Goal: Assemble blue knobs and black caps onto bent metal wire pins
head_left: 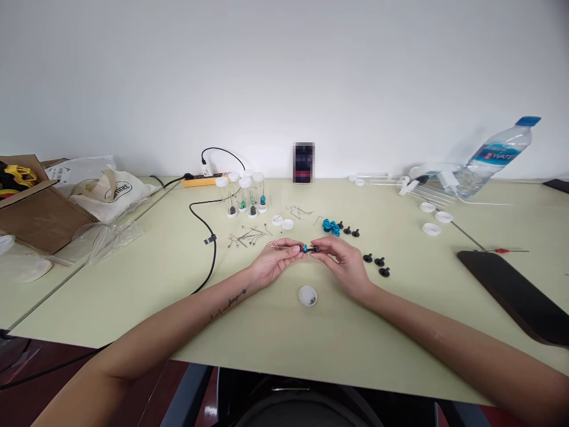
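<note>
Small blue-and-black cylindrical part (308, 249): held just above the pale green table (275, 332), long axis running left-right. Left hand (274, 262) pinches its blue end, right hand (340, 260) its black end. Small round white cap (307, 296) lies near, toward the table's front edge; bare surface surrounds it.

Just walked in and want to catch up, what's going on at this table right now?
A person sits at a pale green table, both hands meeting over its middle. The left hand and right hand pinch a small blue and black part between their fingers. A small white cap lies just below the hands. More blue parts and black pieces lie to the right; small vials stand behind.
</note>
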Demonstrator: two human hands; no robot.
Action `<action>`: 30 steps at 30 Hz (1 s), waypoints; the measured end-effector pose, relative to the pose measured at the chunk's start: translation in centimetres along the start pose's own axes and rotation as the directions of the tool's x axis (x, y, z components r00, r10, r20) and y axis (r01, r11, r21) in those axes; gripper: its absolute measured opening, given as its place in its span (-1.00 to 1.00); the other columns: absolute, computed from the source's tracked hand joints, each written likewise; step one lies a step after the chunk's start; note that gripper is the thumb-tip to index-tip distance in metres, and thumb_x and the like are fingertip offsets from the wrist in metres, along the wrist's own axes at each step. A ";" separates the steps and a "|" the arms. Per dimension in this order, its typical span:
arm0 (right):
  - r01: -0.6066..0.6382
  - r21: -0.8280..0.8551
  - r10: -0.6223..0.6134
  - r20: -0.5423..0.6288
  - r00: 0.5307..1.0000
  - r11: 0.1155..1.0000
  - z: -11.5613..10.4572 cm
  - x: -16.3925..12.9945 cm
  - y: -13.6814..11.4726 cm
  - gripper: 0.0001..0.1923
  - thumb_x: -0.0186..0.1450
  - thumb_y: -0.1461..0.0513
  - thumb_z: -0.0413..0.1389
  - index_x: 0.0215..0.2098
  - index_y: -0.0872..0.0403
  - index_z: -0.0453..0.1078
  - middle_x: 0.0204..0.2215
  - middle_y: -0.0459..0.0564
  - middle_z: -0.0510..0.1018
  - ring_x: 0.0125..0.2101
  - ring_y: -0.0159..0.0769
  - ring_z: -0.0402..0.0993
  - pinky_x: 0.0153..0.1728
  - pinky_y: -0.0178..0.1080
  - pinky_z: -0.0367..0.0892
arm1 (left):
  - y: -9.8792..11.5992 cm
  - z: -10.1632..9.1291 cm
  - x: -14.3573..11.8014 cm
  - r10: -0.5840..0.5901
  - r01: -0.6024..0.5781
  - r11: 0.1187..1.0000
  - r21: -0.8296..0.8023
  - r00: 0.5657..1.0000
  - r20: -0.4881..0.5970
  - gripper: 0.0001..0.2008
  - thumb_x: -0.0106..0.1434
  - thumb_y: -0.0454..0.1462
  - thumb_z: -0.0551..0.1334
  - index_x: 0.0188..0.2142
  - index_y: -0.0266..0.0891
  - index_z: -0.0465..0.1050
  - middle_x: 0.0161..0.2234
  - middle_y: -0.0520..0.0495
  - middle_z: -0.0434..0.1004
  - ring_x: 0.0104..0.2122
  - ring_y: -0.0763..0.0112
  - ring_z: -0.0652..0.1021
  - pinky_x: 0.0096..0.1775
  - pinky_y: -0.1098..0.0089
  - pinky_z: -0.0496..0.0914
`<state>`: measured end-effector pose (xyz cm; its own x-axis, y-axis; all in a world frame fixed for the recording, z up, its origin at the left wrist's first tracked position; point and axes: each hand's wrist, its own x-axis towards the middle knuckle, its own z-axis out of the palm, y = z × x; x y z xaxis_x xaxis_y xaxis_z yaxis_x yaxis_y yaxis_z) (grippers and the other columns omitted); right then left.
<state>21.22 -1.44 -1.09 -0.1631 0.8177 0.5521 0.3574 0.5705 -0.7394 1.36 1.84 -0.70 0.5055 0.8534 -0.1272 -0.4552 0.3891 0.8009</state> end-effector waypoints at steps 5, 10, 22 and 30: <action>0.076 -0.058 -0.078 -0.018 0.997 0.995 -0.1 -0.1 -0.4 -0.88 0.32 0.19 0.15 -0.16 -0.04 0.42 -0.25 -0.02 0.52 -0.25 -0.26 0.51 -0.20 -0.15 0.49 | 0.0 0.0 -0.1 -0.021 0.021 1.000 0.001 1.000 0.012 -0.78 0.05 -0.39 0.43 -0.28 -0.37 0.54 -0.33 -0.09 0.62 -0.32 0.45 0.63 -0.15 0.47 0.50; 0.177 -0.145 -0.180 -0.012 0.984 0.974 -0.3 0.0 -0.8 -0.89 0.35 0.19 0.11 -0.17 -0.04 0.44 -0.27 0.03 0.53 -0.24 -0.21 0.50 -0.27 -0.12 0.47 | 0.0 -0.1 -0.2 -0.020 0.020 1.000 0.014 1.000 0.019 -0.78 0.04 -0.38 0.44 -0.29 -0.38 0.54 -0.34 -0.10 0.62 -0.32 0.45 0.62 -0.11 0.43 0.47; -0.027 0.012 0.026 0.041 0.999 1.000 -0.5 -0.2 -0.4 -0.86 0.28 0.15 0.20 -0.23 0.02 0.48 -0.40 -0.05 0.58 -0.48 -0.30 0.55 -0.42 -0.20 0.48 | 0.0 -0.1 0.0 0.018 -0.020 0.996 0.088 0.999 0.028 -0.75 -0.06 -0.36 0.48 -0.35 -0.35 0.56 -0.33 -0.07 0.62 -0.36 0.43 0.61 -0.09 0.32 0.44; -0.176 0.098 0.160 0.148 0.976 0.980 -0.4 0.0 -1.5 -0.78 0.30 0.07 0.14 -0.25 0.04 0.47 -0.50 -0.08 0.59 -0.52 -0.30 0.57 -0.40 -0.22 0.51 | 0.2 0.1 -0.1 0.042 -0.045 0.990 0.131 0.999 0.029 -0.75 -0.10 -0.35 0.50 -0.39 -0.37 0.56 -0.33 -0.10 0.62 -0.33 0.38 0.61 -0.07 0.25 0.44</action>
<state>21.10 -2.28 0.19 -0.2376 0.9008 0.3634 0.2884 0.4227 -0.8592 1.30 1.77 -0.45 0.5070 0.8585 -0.0769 -0.3776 0.3014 0.8755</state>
